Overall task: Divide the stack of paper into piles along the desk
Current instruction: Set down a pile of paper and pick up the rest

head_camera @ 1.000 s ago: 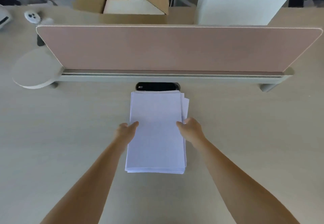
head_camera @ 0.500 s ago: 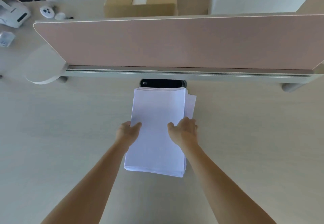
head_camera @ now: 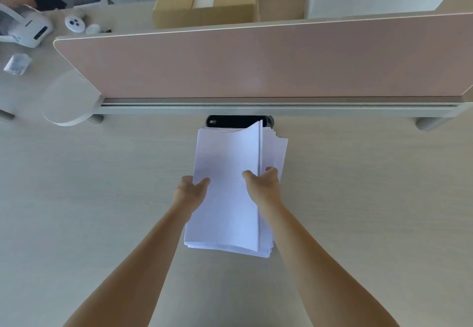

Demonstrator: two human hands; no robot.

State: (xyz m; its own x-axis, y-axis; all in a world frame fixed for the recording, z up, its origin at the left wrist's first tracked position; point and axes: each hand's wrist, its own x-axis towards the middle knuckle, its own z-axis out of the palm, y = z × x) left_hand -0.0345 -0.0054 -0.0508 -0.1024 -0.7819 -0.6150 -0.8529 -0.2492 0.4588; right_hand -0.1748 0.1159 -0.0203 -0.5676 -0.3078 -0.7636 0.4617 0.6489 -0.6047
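The stack of paper (head_camera: 230, 185) lies on the desk (head_camera: 358, 198), just in front of the pink divider panel (head_camera: 256, 65), and its far edge covers a part of the black oval cable port (head_camera: 230, 121) under that panel. Both hands are on the stack, about at the middle of its length. The left hand (head_camera: 190, 192) is at the left edge of the stack, with the thumb on top of the paper and the other fingers hidden at the side; it grips that edge. The right hand (head_camera: 263, 185) is near the right edge, with the thumb on the top sheets and the fingertips curled under them, so it is closed on an upper part of the stack.

Both forearms reach straight forward from the bottom of the view toward the panel, nearly parallel, with the wrists slightly bent inward.

The paper is white and plain. The upper sheets are raised at the right side and bend upward, so their far right corner stands higher than the rest. The lower sheets stay flat on the desk and are spread a little to the right, with uneven edges.
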